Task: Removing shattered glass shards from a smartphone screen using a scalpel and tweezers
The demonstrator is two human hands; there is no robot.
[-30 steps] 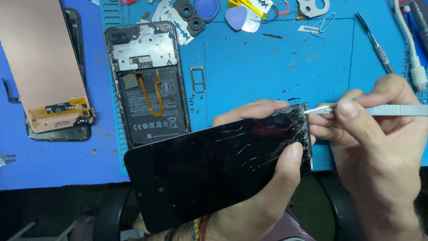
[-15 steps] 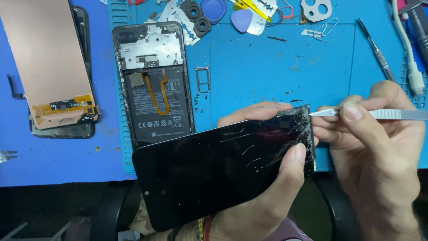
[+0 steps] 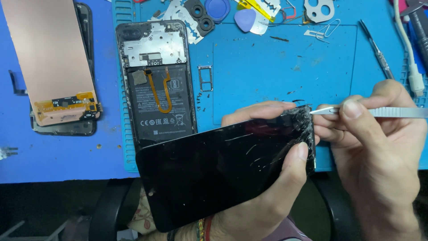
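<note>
The left hand was closed around a cracked black phone screen, fingers behind it and the thumb pressed over its front near the shattered right end, holding it tilted just above the near edge of the blue bench mat. The right hand was pinched shut on a thin metal tool, whose fine tip met the screen's upper right corner, where the cracks lay thickest. The work in hand looked like prying or scraping along that broken edge. To do it well, the tool would best stay shallow and nearly flat to the glass, worked in short strokes along the seam rather than levered hard, since the splintered corner seemed likely to shed fragments; the left thumb sat close to the tip's line, so keeping it back from the blade's path would be prudent, and a firm, steady grip on the panel would stop it twisting. Just beyond the screen's left end, on the mat, lay an opened phone body, its battery and an orange flex cable exposed. Farther left of the screen lay a second display panel, copper-coloured back upward. Beyond the screen, along the mat's far edge, sat blue picks and small metal parts, and to the far right of the screen rested tweezers and a white cable.
</note>
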